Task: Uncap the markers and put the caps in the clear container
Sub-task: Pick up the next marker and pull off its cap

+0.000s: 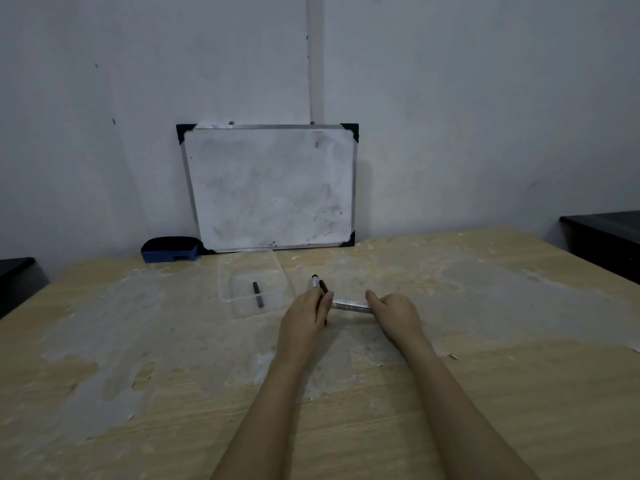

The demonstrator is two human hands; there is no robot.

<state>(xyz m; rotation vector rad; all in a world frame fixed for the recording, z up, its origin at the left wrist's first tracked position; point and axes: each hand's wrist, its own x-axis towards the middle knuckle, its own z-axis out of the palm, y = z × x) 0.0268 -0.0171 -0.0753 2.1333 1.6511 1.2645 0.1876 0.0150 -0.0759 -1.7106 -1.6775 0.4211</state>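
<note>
A white-barrelled marker (pixel 349 304) runs sideways between my two hands, just above the table. My left hand (pixel 306 315) is closed over its left end, where the cap is hidden under the fingers. My right hand (pixel 394 310) grips the barrel's right end. Just beyond my left hand two more markers (pixel 318 282) lie on the table, dark ends pointing away. The clear container (pixel 225 275) stands to the left of my hands, with black caps (pixel 258 294) lying on its bottom.
A small whiteboard (pixel 270 187) leans on the wall at the back of the worn wooden table (pixel 485 323). A blue eraser (pixel 169 249) sits at its lower left. Dark furniture (pixel 609 240) stands off the table's right side, and another dark piece (pixel 15 278) off the left.
</note>
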